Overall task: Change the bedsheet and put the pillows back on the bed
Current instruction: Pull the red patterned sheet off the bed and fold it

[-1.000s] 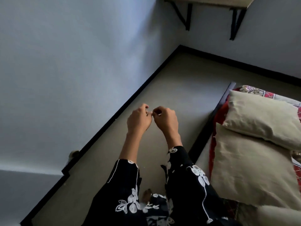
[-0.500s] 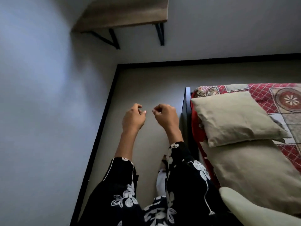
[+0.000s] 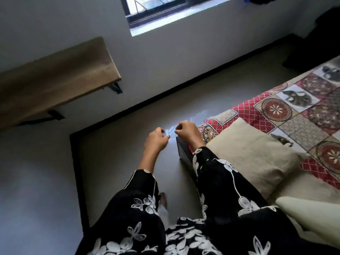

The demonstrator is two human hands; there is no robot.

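Observation:
A bed with a red and beige patchwork bedsheet (image 3: 287,107) fills the right side. A beige pillow (image 3: 252,153) lies at its near corner, partly over a second pillow (image 3: 298,190), and a pale cream one (image 3: 312,216) shows at the lower right. My left hand (image 3: 155,140) and my right hand (image 3: 187,132) are raised side by side over the floor, just left of the bed's dark corner (image 3: 184,151). Both have fingers curled with nothing in them. They are a short gap apart and touch neither sheet nor pillow.
A wooden wall shelf (image 3: 55,78) on black brackets juts out at the upper left. A window (image 3: 165,10) sits in the far wall. Grey floor (image 3: 165,100) runs between the wall and the bed. A dark object (image 3: 312,45) stands at the far right.
My view has swung right, bringing the window and more of the bed into sight. My hands, touching at the fingertips a second ago, have drawn slightly apart.

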